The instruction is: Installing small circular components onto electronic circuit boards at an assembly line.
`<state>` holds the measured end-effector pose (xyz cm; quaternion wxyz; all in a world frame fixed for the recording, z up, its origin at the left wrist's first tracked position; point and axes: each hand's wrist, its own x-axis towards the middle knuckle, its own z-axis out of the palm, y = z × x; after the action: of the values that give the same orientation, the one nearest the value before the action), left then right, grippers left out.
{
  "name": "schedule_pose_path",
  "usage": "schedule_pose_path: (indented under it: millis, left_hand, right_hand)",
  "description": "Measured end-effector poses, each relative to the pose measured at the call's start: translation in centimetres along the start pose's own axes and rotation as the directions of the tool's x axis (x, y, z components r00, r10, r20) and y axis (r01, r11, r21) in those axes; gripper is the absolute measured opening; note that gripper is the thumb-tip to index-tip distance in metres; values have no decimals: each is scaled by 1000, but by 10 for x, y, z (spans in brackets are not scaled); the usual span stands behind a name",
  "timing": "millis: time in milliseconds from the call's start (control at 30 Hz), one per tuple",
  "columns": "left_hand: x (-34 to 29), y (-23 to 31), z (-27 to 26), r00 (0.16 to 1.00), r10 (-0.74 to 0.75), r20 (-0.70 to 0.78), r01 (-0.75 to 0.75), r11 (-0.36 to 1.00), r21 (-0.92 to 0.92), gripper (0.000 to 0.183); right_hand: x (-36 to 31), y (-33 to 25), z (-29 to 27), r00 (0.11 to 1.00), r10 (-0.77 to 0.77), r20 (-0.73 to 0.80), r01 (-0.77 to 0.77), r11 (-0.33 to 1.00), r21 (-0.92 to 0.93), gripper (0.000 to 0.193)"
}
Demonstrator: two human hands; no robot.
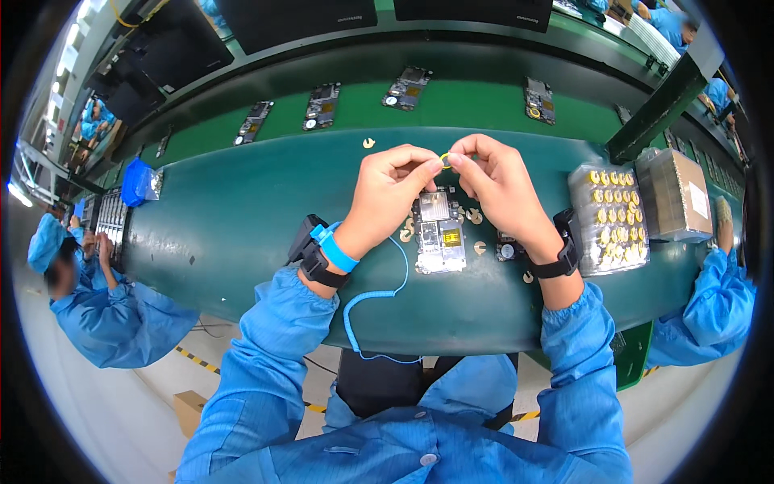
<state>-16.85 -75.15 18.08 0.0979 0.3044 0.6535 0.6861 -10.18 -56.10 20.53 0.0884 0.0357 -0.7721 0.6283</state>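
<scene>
Between the fingertips of my left hand [391, 192] and my right hand [501, 187] is a small round part with a yellow rim [445, 161], like a coin cell. Both hands pinch it, thumbs against forefingers, above the far end of a circuit board [440, 248]. That board lies flat on the green table, with silver shields and a yellow patch. Small cream-coloured notched discs [480, 248] are scattered around it. A second board [507, 248] is partly hidden under my right wrist. Another notched disc [368, 143] lies farther off, left of my hands.
A clear tray [606, 260] of yellow-rimmed round parts sits at right, beside a cardboard box [681, 192]. Several circuit boards [322, 106] lie on the green strip beyond. My blue coiled cord [348, 316] crosses the table. A blue bin [139, 184] stands left; co-workers sit at both sides.
</scene>
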Motion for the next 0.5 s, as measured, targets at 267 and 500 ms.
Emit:
schedule_pose_path:
  millis: [267,500]
  left_hand:
    - [79,-35,-62,919,220,-327,40,774,632,24]
    - [146,-39,-28,976,-10,-216,209,301,931,44]
  right_hand:
    - [5,12,-7,962,-76,-261,86,996,28,10]
    - [11,38,0,953,-165,-254,159,986,-43,13]
